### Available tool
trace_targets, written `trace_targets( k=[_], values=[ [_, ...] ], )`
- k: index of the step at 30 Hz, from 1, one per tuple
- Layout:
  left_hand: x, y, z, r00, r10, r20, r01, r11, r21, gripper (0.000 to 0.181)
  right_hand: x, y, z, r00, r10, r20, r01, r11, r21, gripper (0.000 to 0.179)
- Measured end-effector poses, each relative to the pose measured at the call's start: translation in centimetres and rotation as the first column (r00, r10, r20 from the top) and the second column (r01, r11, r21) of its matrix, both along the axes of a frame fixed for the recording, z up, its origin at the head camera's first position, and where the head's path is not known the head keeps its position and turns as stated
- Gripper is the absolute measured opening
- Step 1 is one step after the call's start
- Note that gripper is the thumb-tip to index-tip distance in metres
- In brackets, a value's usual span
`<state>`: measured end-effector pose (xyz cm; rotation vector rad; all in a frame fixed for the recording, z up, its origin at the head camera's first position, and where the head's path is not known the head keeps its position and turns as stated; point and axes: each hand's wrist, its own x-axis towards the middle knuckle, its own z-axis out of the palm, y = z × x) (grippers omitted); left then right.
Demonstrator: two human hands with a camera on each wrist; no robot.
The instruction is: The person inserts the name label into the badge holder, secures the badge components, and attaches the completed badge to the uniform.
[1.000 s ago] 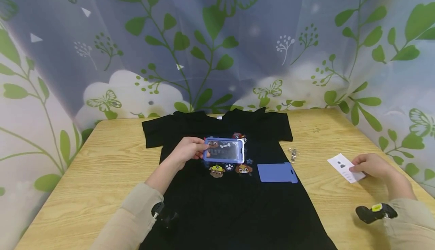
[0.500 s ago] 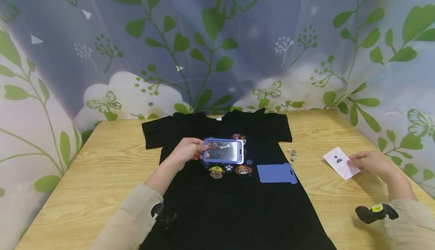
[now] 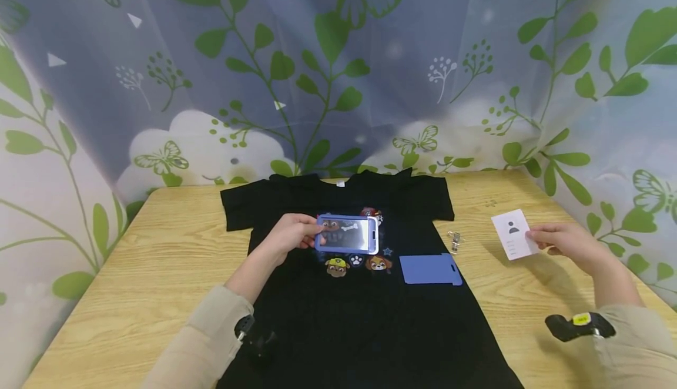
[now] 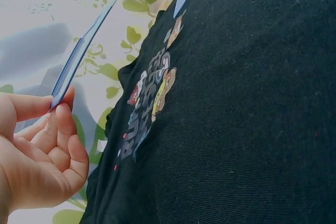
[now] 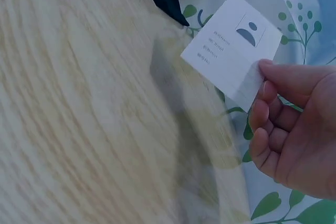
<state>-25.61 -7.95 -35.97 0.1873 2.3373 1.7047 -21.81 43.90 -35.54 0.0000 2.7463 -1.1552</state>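
Observation:
My left hand (image 3: 292, 235) pinches one end of a blue-framed badge holder (image 3: 346, 234) with a clear window, held over the printed chest of a black T-shirt (image 3: 338, 324). Seen edge-on in the left wrist view, the badge holder (image 4: 79, 56) sits between thumb and fingers. On the right, my right hand (image 3: 568, 245) pinches the edge of a white ID card (image 3: 515, 235) above the table. The card's (image 5: 233, 51) person icon and small lines of print face the right wrist camera. A flat blue cover (image 3: 431, 269) with a slot lies on the shirt's right side.
A small metal clip (image 3: 455, 242) lies on the wooden table (image 3: 132, 277) beside the shirt. Behind the table hangs a curtain (image 3: 391, 83) printed with leaves and butterflies. A black wrist camera (image 3: 580, 325) is strapped at the right sleeve.
My right hand has raised the ID card from the table, moving it left and turning it more upright. The left hand and badge holder stay nearly still.

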Motion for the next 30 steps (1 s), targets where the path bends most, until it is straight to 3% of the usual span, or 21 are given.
trace_targets(
  k=[11,19,30],
  values=[
    [0.1,-0.1,0.1,1.0,0.002,0.008,-0.002,1.0,-0.002,0.025,-0.5,-2.6,1.1,0.999,0.034,-0.015,-0.035,0.99,-0.137,0.039],
    [0.1,-0.1,0.3,1.0,-0.007,0.004,0.008,1.0,-0.011,0.026,-0.7,-6.0,2.4,0.993,0.087,-0.082,-0.099,0.984,-0.146,0.034],
    [0.0,0.1,0.4,1.0,-0.015,-0.007,0.015,1.0,-0.008,0.026,-0.9,-10.5,3.4,0.987,0.125,-0.1,-0.14,0.977,-0.162,0.033]
  ],
)
